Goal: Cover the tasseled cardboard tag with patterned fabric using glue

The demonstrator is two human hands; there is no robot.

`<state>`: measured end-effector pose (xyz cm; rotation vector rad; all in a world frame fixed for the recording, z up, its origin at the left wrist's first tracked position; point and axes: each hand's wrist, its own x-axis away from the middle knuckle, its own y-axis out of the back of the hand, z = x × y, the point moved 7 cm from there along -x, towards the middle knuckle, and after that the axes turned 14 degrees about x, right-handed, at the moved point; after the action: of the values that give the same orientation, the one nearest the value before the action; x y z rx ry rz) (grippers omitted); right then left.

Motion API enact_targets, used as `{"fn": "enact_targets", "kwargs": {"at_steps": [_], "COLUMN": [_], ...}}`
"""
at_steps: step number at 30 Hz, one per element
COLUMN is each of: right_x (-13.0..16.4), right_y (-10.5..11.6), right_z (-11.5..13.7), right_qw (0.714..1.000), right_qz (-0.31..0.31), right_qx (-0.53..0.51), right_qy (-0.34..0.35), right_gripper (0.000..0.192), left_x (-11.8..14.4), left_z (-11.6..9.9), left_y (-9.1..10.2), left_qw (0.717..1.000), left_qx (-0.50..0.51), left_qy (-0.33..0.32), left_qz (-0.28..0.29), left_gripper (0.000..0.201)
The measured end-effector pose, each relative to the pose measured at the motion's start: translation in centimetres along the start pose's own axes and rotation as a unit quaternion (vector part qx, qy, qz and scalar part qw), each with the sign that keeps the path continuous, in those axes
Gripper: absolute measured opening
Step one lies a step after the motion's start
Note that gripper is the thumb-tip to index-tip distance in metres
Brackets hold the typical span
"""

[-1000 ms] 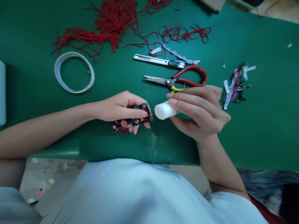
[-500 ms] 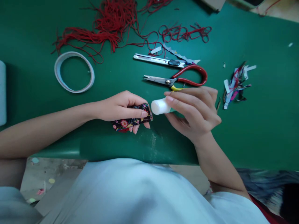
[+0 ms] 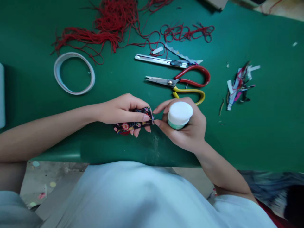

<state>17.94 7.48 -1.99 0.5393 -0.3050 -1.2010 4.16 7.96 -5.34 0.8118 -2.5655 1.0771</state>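
My left hand point(image 3: 129, 110) is closed on a folded piece of black floral fabric point(image 3: 125, 127), thumb on top and fingers beneath. A bit of something red point(image 3: 125, 133) peeks out below the fabric. In the palm of my right hand point(image 3: 187, 129) rests a white glue stick point(image 3: 180, 114) with a green band, its round white end facing up. The right thumb and index fingertip reach to the fabric's right end, the thumb at its edge. Just beyond that hand lie scissors point(image 3: 170, 83) with one red and one yellow handle.
A utility knife point(image 3: 161, 61) lies behind the scissors. Red cords point(image 3: 114, 22) are heaped at the back. A roll of tape point(image 3: 57, 74) lies at the left on the green table point(image 3: 261, 136). Fabric and paper scraps point(image 3: 237, 85) are piled at the right.
The glue stick has turned upward and back into my right palm. My right thumb and index finger have moved left to the fabric's end, baring the yellow scissor handle. My left hand stays nearly still.
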Motion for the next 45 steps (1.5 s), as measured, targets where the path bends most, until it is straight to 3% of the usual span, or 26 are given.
{"fn": "enact_targets", "kwargs": {"at_steps": [13,24,33,45], "right_x": [-0.4,-0.7,-0.6,-0.9], "right_y": [-0.2,0.9,1.1,1.9], "right_z": [-0.5,-1.2,-1.5,-0.1], "right_qw": [1.0,0.997,0.998,0.988], "right_qz": [-0.008,-0.045,-0.054,-0.075], "right_qx": [-0.025,-0.058,-0.016,0.133], "right_qy": [-0.014,-0.028,-0.033,-0.003], "right_gripper": [0.025,0.026,0.026,0.023], "left_x": [0.0,0.0,0.0,-0.1], "left_z": [0.0,0.1,0.1,0.1], "left_y": [0.1,0.1,0.3,0.1], "left_qw": [1.0,1.0,0.999,0.999], "left_qx": [0.007,0.023,0.034,0.033], "left_qy": [-0.004,0.004,0.005,0.008], "left_qz": [-0.001,-0.004,-0.025,-0.019], "left_gripper": [0.02,0.018,0.019,0.018]}}
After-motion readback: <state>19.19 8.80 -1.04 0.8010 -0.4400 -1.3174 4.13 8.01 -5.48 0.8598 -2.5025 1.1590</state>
